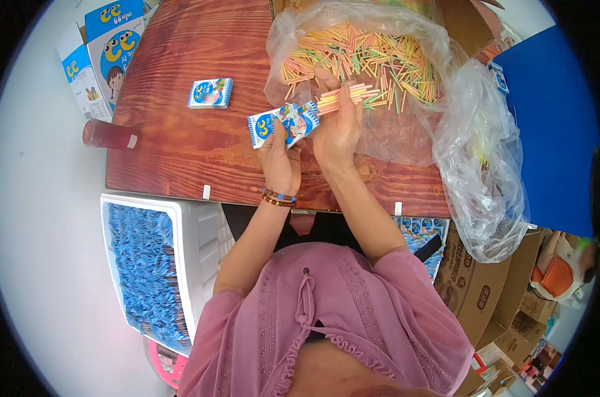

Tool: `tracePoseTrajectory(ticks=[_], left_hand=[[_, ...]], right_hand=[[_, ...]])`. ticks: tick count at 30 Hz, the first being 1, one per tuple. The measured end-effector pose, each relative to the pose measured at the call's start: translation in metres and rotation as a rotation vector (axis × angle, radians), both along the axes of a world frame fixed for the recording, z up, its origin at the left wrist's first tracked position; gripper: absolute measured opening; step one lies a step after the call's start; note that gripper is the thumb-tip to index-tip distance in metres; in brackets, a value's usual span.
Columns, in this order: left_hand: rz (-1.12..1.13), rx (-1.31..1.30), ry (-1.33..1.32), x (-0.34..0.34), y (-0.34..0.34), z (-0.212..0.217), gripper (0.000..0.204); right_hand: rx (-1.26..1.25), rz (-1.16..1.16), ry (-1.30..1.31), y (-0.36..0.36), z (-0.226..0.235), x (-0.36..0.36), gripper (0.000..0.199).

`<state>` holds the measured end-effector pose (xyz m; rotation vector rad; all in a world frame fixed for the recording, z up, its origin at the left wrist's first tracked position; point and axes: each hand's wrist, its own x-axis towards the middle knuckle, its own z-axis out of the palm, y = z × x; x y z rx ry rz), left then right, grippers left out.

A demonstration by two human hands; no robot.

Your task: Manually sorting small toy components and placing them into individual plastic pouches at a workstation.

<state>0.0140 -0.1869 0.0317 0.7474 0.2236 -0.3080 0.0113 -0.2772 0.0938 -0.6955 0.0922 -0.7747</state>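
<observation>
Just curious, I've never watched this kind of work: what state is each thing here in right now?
Left hand: gripping the small packet.
Small packet: open-ended, sticks partly in.
Right hand: pinching a bundle of pastel sticks.
Clear plastic bag: open, full of loose sticks.
Second packet: lying flat on the wooden table.
White bin: filled with blue packets.

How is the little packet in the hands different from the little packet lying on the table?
The held packet is gripped by the left hand and tilted, with sticks from the right hand at its open end. The lying packet rests flat, untouched, with no sticks showing. Both are small, blue-and-white and printed with cartoons.
</observation>
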Motion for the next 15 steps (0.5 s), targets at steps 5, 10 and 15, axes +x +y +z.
tracePoseTrajectory(ticks=[5, 10, 15], left_hand=[[-0.005, -0.043, -0.041, 0.002, 0.002, -0.003, 0.019], [0.024, -0.104, -0.058, 0.0, -0.001, -0.002, 0.018], [0.048, -0.09, -0.076, -0.001, -0.002, 0.001, 0.028]], right_hand=[[0.061, -0.002, 0.027, 0.012, -0.004, -0.001, 0.02], [0.014, -0.02, 0.08, 0.016, -0.011, -0.006, 0.021], [-0.045, -0.047, 0.09, 0.017, -0.012, -0.004, 0.024]])
